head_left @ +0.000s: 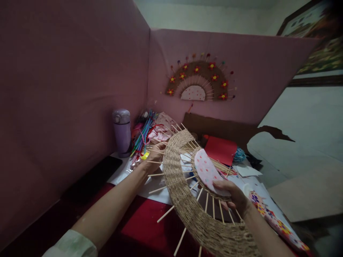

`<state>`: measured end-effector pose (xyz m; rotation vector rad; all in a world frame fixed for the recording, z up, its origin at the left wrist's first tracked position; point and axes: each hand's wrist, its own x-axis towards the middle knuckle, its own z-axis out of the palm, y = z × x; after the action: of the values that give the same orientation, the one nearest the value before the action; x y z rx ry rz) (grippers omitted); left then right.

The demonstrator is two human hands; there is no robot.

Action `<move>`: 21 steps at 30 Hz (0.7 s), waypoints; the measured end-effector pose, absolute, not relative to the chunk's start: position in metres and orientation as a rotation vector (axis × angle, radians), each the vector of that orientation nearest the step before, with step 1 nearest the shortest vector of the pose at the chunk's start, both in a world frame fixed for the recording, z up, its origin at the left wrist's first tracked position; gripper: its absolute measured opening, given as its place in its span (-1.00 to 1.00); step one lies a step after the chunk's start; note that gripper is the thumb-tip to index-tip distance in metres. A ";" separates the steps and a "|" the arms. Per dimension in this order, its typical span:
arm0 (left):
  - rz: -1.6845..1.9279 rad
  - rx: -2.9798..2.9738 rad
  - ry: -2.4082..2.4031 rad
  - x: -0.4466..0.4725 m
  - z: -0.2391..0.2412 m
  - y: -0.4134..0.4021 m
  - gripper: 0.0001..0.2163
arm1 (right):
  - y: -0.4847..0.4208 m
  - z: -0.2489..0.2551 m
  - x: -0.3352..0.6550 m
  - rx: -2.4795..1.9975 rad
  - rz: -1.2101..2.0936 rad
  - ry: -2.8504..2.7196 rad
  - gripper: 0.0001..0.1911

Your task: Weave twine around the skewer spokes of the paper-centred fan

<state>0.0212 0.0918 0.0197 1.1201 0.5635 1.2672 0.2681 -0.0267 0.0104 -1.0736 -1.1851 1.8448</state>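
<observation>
A half-round woven piece (179, 191) is held tilted above the near side of the red cloth (142, 221): broad tan twine band (173, 160), pale sticks (165, 214) poking out, white centre (205, 166) with pinkish dots. The left hand (156, 154) closes its fingers on the outer edge; the right hand (235, 198) pinches the centre. Farther left, a lidded purple bottle (122, 138) hides its contents.

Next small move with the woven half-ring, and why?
Probably lower the woven half-ring onto the white surface: the right hand grips its dotted centre, the left hand is at its outer edge, and its visible band lacks the red flowers on the similar wall piece.
</observation>
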 end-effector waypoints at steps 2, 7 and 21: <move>1.280 1.157 0.585 0.023 0.018 0.091 -0.65 | -0.025 0.009 0.269 -1.042 1.834 -1.151 -0.63; 1.334 1.327 0.681 0.017 0.016 0.098 -0.66 | -0.021 0.009 0.271 -0.934 1.759 -0.963 -0.65; 0.158 2.583 1.234 -0.011 0.034 0.088 -0.50 | -0.016 0.028 0.274 -0.750 1.300 -0.647 -0.69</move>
<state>-0.0112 0.0875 0.0340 2.5833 1.2342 0.1578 0.2744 -0.0158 0.0281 -0.7500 -0.6472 1.3003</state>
